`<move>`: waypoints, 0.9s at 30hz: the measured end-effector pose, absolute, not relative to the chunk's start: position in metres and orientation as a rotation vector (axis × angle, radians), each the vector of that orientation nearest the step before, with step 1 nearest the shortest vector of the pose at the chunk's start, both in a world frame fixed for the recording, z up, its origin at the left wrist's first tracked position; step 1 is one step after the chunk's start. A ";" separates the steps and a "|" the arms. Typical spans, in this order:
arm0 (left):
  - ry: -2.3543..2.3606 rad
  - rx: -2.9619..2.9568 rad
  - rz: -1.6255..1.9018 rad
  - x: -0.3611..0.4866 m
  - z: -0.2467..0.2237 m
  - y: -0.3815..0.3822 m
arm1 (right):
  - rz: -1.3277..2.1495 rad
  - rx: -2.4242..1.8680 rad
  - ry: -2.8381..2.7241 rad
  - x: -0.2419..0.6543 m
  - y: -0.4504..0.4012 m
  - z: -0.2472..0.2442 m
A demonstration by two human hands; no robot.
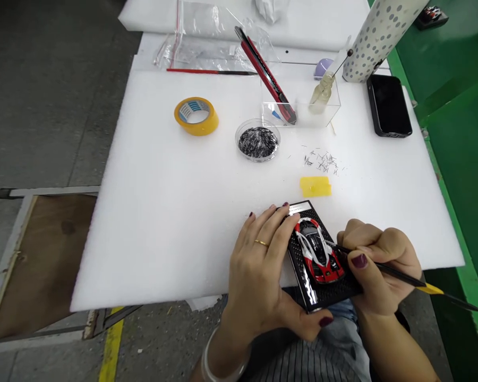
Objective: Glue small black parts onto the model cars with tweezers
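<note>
A small red, white and black model car (317, 249) sits on a glossy black base (331, 295) at the near edge of the white foam sheet (175, 212). My left hand (263, 276) grips the base from the left, thumb under its near corner. My right hand (376, 265) holds a thin black tool (398, 275) like a pen, its tip touching the car's right side. A yellow band marks the tool's shaft.
On the foam lie a yellow tape roll (196, 115), a round dish of tiny dark pins (257, 140), scattered pins (322, 161), a yellow tag (315, 186), a clear box (298, 103) with a red cutter and a small bottle, a black phone (389, 105), and a dotted tube (376, 37).
</note>
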State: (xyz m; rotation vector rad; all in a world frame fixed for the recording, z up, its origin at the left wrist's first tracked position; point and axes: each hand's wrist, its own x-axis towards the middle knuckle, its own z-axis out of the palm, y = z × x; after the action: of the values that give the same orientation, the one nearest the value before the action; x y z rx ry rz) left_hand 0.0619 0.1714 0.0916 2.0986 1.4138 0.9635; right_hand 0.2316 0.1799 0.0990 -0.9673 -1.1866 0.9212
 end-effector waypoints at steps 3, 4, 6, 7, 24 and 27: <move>1.415 2.105 0.970 0.062 0.091 0.172 | 0.934 -0.962 -1.201 0.233 0.179 0.099; 1.416 2.104 0.970 0.062 0.091 0.172 | 0.927 -0.962 -1.210 0.233 0.179 0.100; 1.417 2.095 0.968 0.062 0.092 0.171 | 0.905 -0.967 -1.235 0.233 0.180 0.100; 1.418 2.093 0.966 0.062 0.092 0.171 | 0.897 -0.966 -1.251 0.233 0.180 0.100; 1.417 2.079 1.009 0.061 0.092 0.173 | 0.856 -0.834 -1.336 0.233 0.184 0.098; 1.411 2.086 1.015 0.061 0.092 0.173 | 0.884 -0.827 -1.332 0.234 0.183 0.098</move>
State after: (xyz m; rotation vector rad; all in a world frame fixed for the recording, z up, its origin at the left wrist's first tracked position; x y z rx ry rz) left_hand 0.0608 0.1728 0.0918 2.0858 1.4111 1.0152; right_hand 0.2340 0.1826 0.0981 -0.8268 -1.3316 0.8840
